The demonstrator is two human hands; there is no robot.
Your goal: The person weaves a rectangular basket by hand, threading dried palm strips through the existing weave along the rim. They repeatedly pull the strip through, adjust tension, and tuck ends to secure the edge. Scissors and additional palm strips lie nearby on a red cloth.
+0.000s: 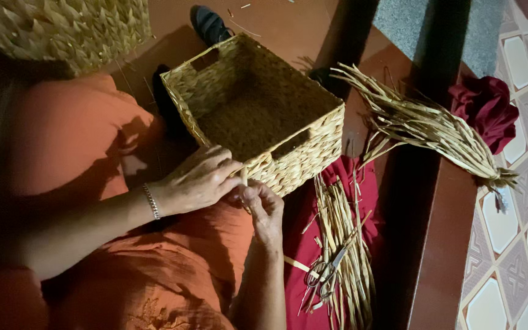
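Scissors [324, 275] lie on loose straw [340, 244] over a red cloth [304, 244]. Right hand [264, 208] and left hand [200, 180] both pinch one strand at the near corner of the woven basket [258, 110], fingers curled tight. Straw bundle [423, 125] lies farther off to the right.

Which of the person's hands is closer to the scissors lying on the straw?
The right hand. It works at the woven basket's near corner, just up and left of the scissors. The left hand rests on the basket's rim, farther left.
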